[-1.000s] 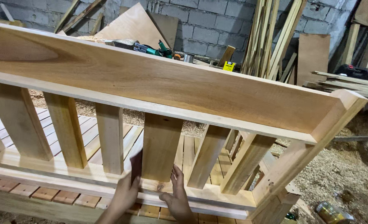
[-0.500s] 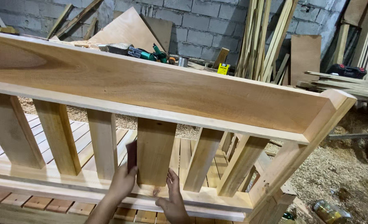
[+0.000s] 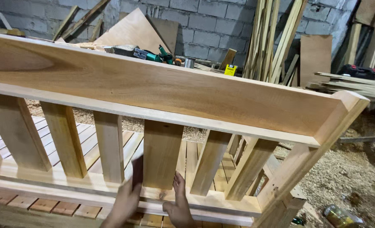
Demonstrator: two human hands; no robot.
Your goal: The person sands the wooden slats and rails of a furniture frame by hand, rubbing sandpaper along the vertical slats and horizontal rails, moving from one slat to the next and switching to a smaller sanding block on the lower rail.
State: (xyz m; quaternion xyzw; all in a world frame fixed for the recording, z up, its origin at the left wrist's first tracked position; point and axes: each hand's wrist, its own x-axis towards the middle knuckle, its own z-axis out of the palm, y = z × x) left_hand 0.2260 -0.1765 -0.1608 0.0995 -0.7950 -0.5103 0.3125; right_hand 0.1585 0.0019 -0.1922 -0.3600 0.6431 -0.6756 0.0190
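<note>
Low in the frame, both hands bracket one upright slat (image 3: 162, 154) of a wooden railing. The left hand (image 3: 126, 202) lies half open, fingers flat against the slat's left edge; the right hand (image 3: 178, 203) presses its open fingers on the right edge, seemingly to steady it square on the bottom rail (image 3: 48, 179). Gaps between neighbouring slats leave finger room; the top rail (image 3: 153, 88) caps everything above.

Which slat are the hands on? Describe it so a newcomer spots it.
Start at the long top rail of the wooden frame. Fourth upright from the left below it is the slat, the widest nearby, with the left hand and right hand at its foot.
</note>
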